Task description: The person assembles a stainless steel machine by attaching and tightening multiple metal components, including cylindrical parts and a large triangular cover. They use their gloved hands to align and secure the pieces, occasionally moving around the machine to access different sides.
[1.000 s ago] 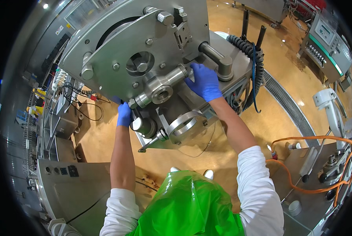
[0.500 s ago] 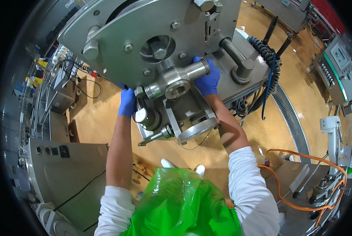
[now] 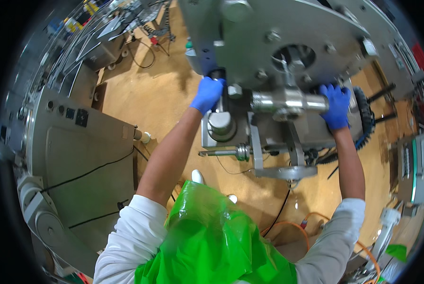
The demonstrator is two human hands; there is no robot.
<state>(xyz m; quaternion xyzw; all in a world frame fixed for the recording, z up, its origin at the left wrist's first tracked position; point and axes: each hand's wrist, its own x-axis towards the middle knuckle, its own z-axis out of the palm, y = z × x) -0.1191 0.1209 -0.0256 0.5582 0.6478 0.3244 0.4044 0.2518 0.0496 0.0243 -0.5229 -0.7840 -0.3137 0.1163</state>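
A thick steel plate point(image 3: 250, 52) with large bolts and a round opening stands upright on the machine before me. A steel pipe fitting point(image 3: 287, 103) with a threaded left end sticks out in front of it. My left hand point(image 3: 207, 94), in a blue glove, is closed round a steel bar point(image 3: 221, 102) beside the plate's lower left edge; part of its grip is hidden. My right hand point(image 3: 336, 106), also gloved in blue, lies with fingers apart on the machine, just beside the fitting's right end. Below the fitting hangs a steel ring on arms point(image 3: 287, 172).
A steel cabinet point(image 3: 84, 137) with knobs stands at the left. A black coiled hose point(image 3: 366, 120) runs down the machine's right side, with a control panel point(image 3: 414, 163) beyond. An orange cable point(image 3: 287, 224) lies low at right. The floor point(image 3: 141, 102) is tan.
My view has turned, so the machine sits further right. My right hand has gone from curling behind the fitting's end to lying spread beside it. The left stays at the bar.
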